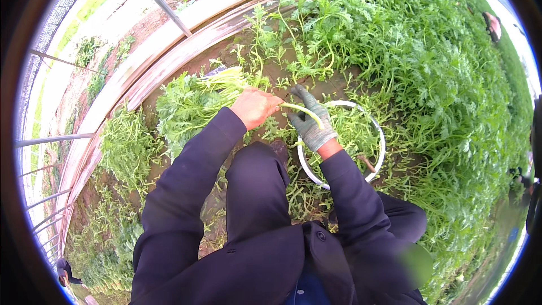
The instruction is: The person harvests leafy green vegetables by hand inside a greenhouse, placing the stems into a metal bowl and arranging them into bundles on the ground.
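Note:
My left hand (256, 107) is bare and pinches one end of a pale green plant stalk (301, 109) between thumb and fingers. My right hand (311, 120), in a grey-green glove, is beside the stalk's other end, with thumb and fingers apart; whether it touches the stalk I cannot tell. Just left of my left hand lies a bundle of leafy greens (186, 103), pale stems towards the upper right. A round white-rimmed container (383, 146) stands partly under my right forearm, with cut greens (349, 129) and a brown stick-like handle (366, 163) in it.
Dense leafy plants (423, 63) grow along the right. More cut greens (127, 148) lie at the left, near a curved, pale plastic-covered edge (139, 89) and metal poles (159, 0). Loose stems litter the soil around my knees. Another person (67, 272) is at the far lower left.

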The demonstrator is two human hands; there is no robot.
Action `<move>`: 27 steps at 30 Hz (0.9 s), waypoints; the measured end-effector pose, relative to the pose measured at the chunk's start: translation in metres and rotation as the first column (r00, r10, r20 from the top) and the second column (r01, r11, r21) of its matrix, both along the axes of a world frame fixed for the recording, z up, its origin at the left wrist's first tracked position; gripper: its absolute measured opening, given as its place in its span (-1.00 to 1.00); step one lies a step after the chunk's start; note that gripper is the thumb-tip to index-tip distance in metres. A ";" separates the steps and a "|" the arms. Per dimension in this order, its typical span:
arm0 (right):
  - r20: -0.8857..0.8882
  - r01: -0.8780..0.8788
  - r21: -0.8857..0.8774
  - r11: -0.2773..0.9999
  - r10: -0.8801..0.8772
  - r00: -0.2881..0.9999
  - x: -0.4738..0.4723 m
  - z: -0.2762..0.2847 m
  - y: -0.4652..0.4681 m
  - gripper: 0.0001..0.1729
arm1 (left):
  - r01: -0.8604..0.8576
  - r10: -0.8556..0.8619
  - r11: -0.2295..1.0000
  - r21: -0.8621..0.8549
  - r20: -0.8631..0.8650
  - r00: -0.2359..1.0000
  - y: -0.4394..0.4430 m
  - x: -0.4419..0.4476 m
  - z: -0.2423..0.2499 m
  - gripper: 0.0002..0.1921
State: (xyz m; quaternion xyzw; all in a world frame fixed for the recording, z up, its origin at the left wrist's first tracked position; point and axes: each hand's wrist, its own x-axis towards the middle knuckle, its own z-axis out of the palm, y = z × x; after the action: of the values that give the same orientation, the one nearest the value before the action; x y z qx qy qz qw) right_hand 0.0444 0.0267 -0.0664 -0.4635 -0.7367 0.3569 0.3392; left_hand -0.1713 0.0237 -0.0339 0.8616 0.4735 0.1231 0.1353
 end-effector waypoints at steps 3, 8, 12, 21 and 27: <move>-0.248 -0.154 -0.250 0.956 0.090 0.964 -0.009 -0.001 -0.002 -0.51 | 0.043 -0.041 0.999 0.028 -0.067 0.997 -0.002 -0.005 0.003 -0.86; 0.083 0.027 -0.379 0.925 0.005 0.997 0.039 -0.029 -0.019 -0.66 | -0.154 0.257 0.929 0.336 -0.288 0.923 0.000 -0.061 0.029 -0.92; 0.621 0.311 -0.238 0.920 -0.102 0.777 0.103 -0.059 -0.032 -0.50 | -0.392 0.526 0.793 0.466 -0.199 0.827 0.002 -0.132 0.059 -0.79; 0.515 0.299 -0.336 0.893 -0.092 0.852 0.106 -0.102 -0.048 -0.44 | -0.513 0.674 0.738 0.437 -0.517 0.528 0.023 -0.142 -0.045 -0.83; 0.476 0.142 -0.519 0.843 0.147 0.867 0.079 -0.101 -0.062 -0.44 | -0.673 0.644 0.698 0.244 -0.626 0.440 0.012 -0.127 -0.117 -0.72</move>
State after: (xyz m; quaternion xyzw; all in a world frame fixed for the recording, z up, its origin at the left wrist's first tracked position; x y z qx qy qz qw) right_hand 0.1231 -0.0350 -0.1676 -0.6147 -0.6691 0.4176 -0.0066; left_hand -0.2984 0.0356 -0.1504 0.5886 0.7873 -0.1627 -0.0854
